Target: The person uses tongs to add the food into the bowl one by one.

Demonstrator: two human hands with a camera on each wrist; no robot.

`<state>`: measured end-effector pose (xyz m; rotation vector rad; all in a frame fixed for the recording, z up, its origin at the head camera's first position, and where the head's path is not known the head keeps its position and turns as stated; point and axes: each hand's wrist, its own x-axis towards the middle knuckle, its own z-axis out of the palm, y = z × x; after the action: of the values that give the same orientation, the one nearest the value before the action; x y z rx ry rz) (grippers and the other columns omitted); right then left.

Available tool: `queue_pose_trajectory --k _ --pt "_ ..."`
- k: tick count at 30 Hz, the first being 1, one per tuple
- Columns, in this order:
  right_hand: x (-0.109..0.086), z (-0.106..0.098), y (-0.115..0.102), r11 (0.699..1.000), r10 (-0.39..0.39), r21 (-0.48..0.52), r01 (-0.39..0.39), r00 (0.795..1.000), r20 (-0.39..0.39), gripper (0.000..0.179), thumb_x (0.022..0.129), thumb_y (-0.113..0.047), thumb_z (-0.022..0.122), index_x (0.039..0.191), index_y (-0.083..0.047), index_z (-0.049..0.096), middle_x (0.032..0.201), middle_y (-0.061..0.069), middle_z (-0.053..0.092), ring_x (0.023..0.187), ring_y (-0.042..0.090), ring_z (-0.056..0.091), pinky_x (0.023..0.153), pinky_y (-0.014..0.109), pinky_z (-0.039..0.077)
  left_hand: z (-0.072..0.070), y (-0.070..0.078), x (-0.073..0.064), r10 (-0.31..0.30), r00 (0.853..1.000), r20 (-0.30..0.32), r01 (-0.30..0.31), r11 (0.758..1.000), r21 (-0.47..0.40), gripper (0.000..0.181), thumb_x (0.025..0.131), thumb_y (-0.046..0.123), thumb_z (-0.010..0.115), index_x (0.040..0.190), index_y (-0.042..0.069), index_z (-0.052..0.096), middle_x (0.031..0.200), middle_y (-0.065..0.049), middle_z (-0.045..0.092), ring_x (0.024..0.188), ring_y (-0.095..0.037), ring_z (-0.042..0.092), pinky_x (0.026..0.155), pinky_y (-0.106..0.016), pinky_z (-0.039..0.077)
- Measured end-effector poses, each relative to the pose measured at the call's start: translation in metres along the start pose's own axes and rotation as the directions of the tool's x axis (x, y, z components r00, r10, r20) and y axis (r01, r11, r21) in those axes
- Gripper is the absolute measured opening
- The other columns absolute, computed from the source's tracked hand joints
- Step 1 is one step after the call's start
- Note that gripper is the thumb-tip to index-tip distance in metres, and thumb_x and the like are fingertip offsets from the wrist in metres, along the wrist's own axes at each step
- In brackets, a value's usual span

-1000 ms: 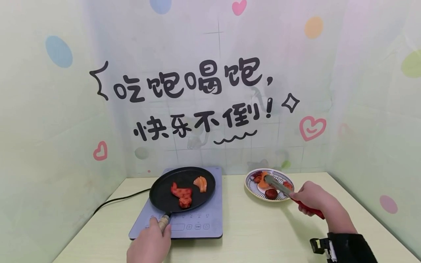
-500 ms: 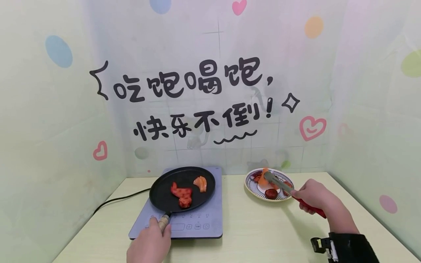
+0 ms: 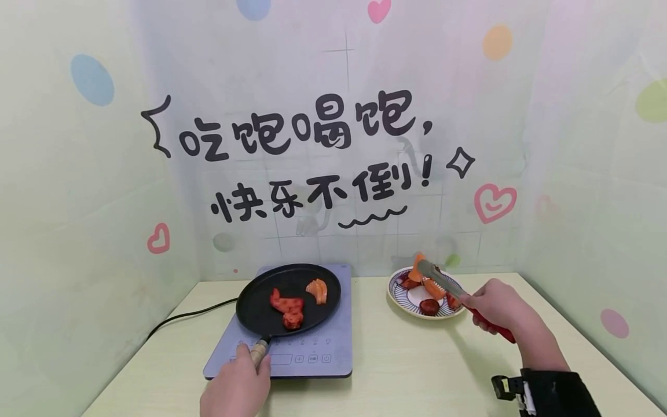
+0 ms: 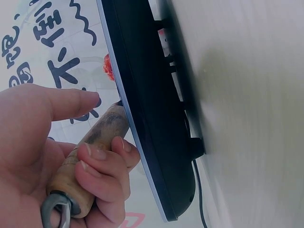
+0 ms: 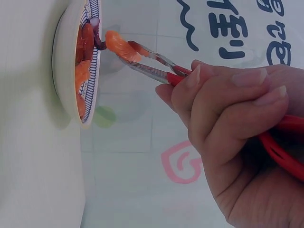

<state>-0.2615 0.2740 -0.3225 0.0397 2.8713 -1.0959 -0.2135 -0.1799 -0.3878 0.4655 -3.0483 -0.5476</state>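
Note:
My left hand (image 3: 237,382) grips the wooden handle (image 4: 102,135) of a black frying pan (image 3: 260,307); the fingers curl round it while the thumb lies along the top. In the pan lie a red chicken wing piece (image 3: 288,308) and an orange salmon-like slice (image 3: 318,291). My right hand (image 3: 497,310) holds red-handled tongs (image 3: 443,279), whose metal tips pinch an orange salmon-like slice (image 5: 122,46) just above the patterned plate (image 3: 398,301). On that plate sit several food pieces, among them a round dark red one (image 3: 429,307) and an orange one (image 3: 433,288).
Under the pan is a grey-blue induction cooker (image 3: 341,336), its black cable (image 3: 193,314) running off to the left. The pale table (image 3: 385,365) meets printed curtain walls (image 3: 333,69) at the back and both sides.
The tongs in my right hand have lifted the orange slice up from the plate, uncovering the orange piece beneath. My left hand and the pan have stayed put.

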Motion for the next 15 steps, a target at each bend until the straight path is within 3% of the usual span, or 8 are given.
queue_pose_trajectory --k 15 --pt "-0.006 0.004 -0.016 0.999 -0.048 0.008 0.048 0.998 -0.045 0.033 0.107 -0.024 0.062 0.089 -0.001 0.076 0.062 0.003 0.062 0.051 0.014 0.054 0.053 0.031 0.048 0.001 -0.002 0.000 0.012 1.000 -0.011 -0.012 1.000 -0.010 0.076 0.104 0.040 0.063 0.149 -0.017 0.040 0.115 -0.035 0.071 0.093 -0.046 0.074 0.072 -0.058 0.059"
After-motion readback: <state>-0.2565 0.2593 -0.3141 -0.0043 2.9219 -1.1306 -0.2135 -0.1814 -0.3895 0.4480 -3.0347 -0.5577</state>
